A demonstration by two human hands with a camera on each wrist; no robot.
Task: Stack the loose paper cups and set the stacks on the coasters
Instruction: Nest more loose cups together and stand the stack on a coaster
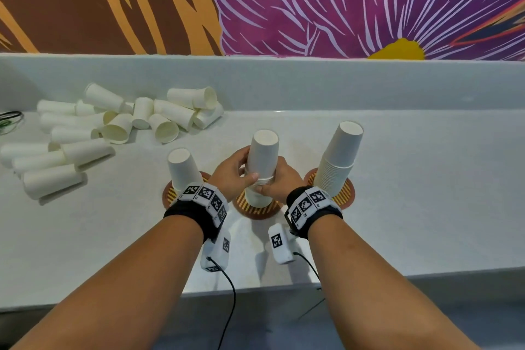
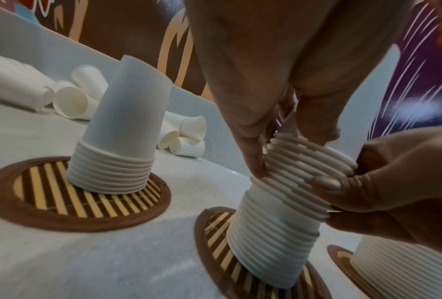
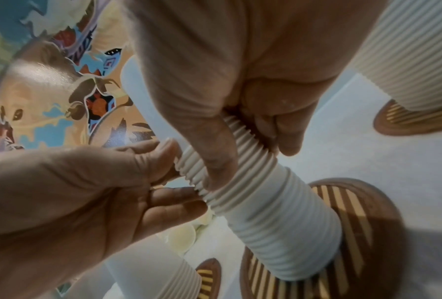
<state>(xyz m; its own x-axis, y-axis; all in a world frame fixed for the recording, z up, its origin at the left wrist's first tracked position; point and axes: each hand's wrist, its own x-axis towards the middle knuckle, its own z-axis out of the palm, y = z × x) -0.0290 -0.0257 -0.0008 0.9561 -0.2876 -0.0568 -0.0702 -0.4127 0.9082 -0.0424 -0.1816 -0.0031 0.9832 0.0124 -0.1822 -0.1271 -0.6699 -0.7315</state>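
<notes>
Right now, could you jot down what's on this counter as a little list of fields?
surface: pale counter below a painted flower mural
coasters: three round striped ones, each bearing an upside-down cup stack
left stack: shortest, untouched
middle stack: held by both hands
right stack: tallest, untouched
left hand: fingers curled round the middle stack
right hand: pinching its rims
loose cups: heap lying on their sides, far left
</notes>
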